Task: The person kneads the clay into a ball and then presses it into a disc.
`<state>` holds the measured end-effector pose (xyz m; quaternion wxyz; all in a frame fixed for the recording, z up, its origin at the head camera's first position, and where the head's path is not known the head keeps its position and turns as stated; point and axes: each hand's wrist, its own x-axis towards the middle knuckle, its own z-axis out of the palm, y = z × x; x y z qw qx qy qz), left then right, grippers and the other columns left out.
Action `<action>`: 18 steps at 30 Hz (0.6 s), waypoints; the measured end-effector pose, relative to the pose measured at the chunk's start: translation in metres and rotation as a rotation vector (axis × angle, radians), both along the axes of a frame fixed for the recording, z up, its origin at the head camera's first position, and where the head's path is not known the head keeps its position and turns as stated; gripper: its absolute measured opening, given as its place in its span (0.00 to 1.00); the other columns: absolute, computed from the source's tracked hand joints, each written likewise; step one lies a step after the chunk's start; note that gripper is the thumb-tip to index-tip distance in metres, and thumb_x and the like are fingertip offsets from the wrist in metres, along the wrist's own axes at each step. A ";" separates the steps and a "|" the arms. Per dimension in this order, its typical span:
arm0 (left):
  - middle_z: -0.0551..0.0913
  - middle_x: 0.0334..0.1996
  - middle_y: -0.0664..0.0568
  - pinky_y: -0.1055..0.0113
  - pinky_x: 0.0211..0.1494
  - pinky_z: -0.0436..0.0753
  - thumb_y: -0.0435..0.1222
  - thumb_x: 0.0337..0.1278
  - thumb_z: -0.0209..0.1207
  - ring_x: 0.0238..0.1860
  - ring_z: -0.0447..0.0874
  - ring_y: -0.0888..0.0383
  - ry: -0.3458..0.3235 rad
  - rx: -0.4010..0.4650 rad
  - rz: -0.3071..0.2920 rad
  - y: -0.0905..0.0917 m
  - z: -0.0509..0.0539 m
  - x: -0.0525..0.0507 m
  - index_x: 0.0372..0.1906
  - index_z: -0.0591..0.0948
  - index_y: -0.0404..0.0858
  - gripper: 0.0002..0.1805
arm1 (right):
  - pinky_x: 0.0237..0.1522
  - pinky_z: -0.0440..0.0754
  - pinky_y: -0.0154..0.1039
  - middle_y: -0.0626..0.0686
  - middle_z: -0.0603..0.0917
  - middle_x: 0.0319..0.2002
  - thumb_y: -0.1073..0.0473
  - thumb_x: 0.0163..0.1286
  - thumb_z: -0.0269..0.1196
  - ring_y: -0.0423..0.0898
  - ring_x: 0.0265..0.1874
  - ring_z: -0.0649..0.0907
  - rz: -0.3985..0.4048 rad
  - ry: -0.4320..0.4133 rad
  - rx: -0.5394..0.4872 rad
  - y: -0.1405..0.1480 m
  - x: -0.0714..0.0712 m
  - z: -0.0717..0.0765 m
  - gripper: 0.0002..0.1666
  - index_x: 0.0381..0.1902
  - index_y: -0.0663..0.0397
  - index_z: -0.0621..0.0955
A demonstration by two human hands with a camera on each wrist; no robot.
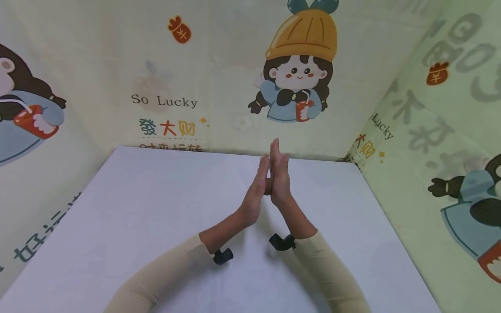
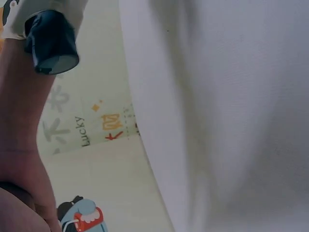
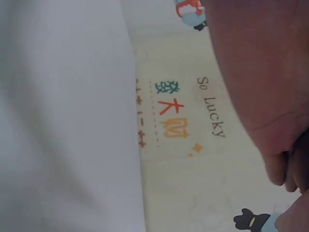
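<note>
My left hand [image 1: 255,198] and right hand [image 1: 280,182] are raised over the white table, palms facing each other and fingers straight, pointing up and away. Pressed between the two palms is a small brown rounded piece [image 1: 268,186]; its kind cannot be told. The palms hide most of it. In the left wrist view a dark bit of the brown piece [image 2: 17,194] shows at the lower left edge, beside the right hand [image 2: 29,174]. The right wrist view catches it as a dark patch [image 3: 301,162] at the right edge, by the left hand's fingers [image 3: 276,169].
A white table [image 1: 176,195] lies under both forearms. Behind it and to the sides hang pale printed cloths [image 1: 231,78] with cartoon figures and lettering. Each wrist carries a dark camera, the left one [image 1: 223,256] and the right one [image 1: 282,242].
</note>
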<state>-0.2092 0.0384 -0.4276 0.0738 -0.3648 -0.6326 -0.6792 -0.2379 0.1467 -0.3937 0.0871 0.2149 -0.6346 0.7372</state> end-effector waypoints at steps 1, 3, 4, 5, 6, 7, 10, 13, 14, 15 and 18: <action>0.36 0.86 0.54 0.42 0.80 0.31 0.56 0.84 0.25 0.84 0.25 0.55 0.008 0.003 0.000 0.000 0.001 0.000 0.86 0.40 0.36 0.40 | 0.80 0.35 0.54 0.45 0.41 0.86 0.21 0.77 0.27 0.43 0.83 0.41 0.016 -0.022 -0.011 0.000 0.000 -0.002 0.55 0.87 0.49 0.39; 0.35 0.86 0.50 0.43 0.80 0.30 0.57 0.84 0.25 0.84 0.25 0.52 0.034 0.015 0.003 0.001 0.003 0.001 0.85 0.40 0.35 0.41 | 0.80 0.39 0.51 0.45 0.41 0.86 0.19 0.76 0.27 0.43 0.83 0.43 0.051 -0.068 -0.046 -0.001 0.001 -0.005 0.56 0.87 0.48 0.40; 0.35 0.86 0.48 0.44 0.80 0.30 0.56 0.84 0.26 0.84 0.25 0.51 0.042 0.021 0.007 0.002 0.004 0.001 0.85 0.39 0.34 0.41 | 0.80 0.42 0.49 0.45 0.41 0.86 0.19 0.76 0.28 0.43 0.83 0.45 0.066 -0.088 -0.065 -0.002 0.001 -0.007 0.56 0.87 0.47 0.41; 0.35 0.86 0.46 0.44 0.80 0.30 0.55 0.84 0.26 0.84 0.24 0.50 0.051 0.032 0.012 0.002 0.005 0.001 0.85 0.39 0.34 0.40 | 0.80 0.44 0.48 0.45 0.41 0.86 0.19 0.76 0.28 0.43 0.83 0.45 0.083 -0.102 -0.079 -0.003 0.002 -0.008 0.56 0.87 0.46 0.41; 0.34 0.86 0.46 0.45 0.81 0.30 0.54 0.85 0.25 0.84 0.25 0.51 0.056 0.040 0.019 0.002 0.005 0.001 0.85 0.39 0.34 0.39 | 0.80 0.47 0.47 0.45 0.42 0.86 0.18 0.75 0.28 0.42 0.83 0.46 0.093 -0.113 -0.093 -0.004 0.002 -0.009 0.56 0.87 0.46 0.41; 0.34 0.86 0.47 0.46 0.81 0.30 0.52 0.85 0.25 0.84 0.25 0.53 0.055 0.047 0.028 0.002 0.006 0.000 0.85 0.38 0.35 0.38 | 0.79 0.49 0.45 0.44 0.42 0.86 0.20 0.77 0.28 0.42 0.82 0.47 0.100 -0.120 -0.100 -0.005 0.003 -0.010 0.55 0.87 0.46 0.42; 0.34 0.86 0.52 0.46 0.81 0.31 0.47 0.84 0.24 0.84 0.25 0.55 0.043 0.063 0.059 0.000 0.009 0.000 0.85 0.37 0.36 0.36 | 0.75 0.57 0.41 0.44 0.44 0.86 0.21 0.78 0.27 0.42 0.82 0.49 0.120 -0.113 -0.105 -0.009 0.006 -0.012 0.54 0.87 0.48 0.42; 0.34 0.86 0.55 0.47 0.81 0.31 0.44 0.82 0.23 0.84 0.26 0.58 0.040 0.075 0.100 -0.002 0.014 -0.004 0.86 0.36 0.37 0.36 | 0.74 0.59 0.39 0.45 0.46 0.86 0.21 0.78 0.29 0.43 0.82 0.50 0.131 -0.080 -0.104 -0.014 0.009 -0.014 0.55 0.87 0.51 0.43; 0.34 0.86 0.55 0.47 0.81 0.30 0.45 0.82 0.23 0.84 0.26 0.58 0.043 0.078 0.112 -0.003 0.015 -0.005 0.85 0.36 0.37 0.36 | 0.75 0.59 0.39 0.46 0.46 0.86 0.20 0.78 0.29 0.44 0.82 0.50 0.134 -0.067 -0.105 -0.016 0.010 -0.015 0.56 0.86 0.53 0.43; 0.34 0.86 0.55 0.47 0.81 0.30 0.45 0.82 0.24 0.84 0.26 0.58 0.045 0.082 0.126 -0.004 0.017 -0.007 0.86 0.37 0.37 0.36 | 0.76 0.58 0.40 0.46 0.47 0.85 0.21 0.78 0.29 0.44 0.83 0.50 0.133 -0.053 -0.105 -0.017 0.012 -0.015 0.55 0.86 0.54 0.44; 0.33 0.86 0.54 0.49 0.81 0.30 0.50 0.83 0.24 0.84 0.26 0.59 0.050 0.104 0.142 -0.005 0.020 -0.012 0.86 0.37 0.37 0.37 | 0.79 0.52 0.45 0.48 0.47 0.85 0.23 0.80 0.29 0.44 0.83 0.50 0.127 -0.030 -0.103 -0.021 0.015 -0.018 0.54 0.86 0.56 0.45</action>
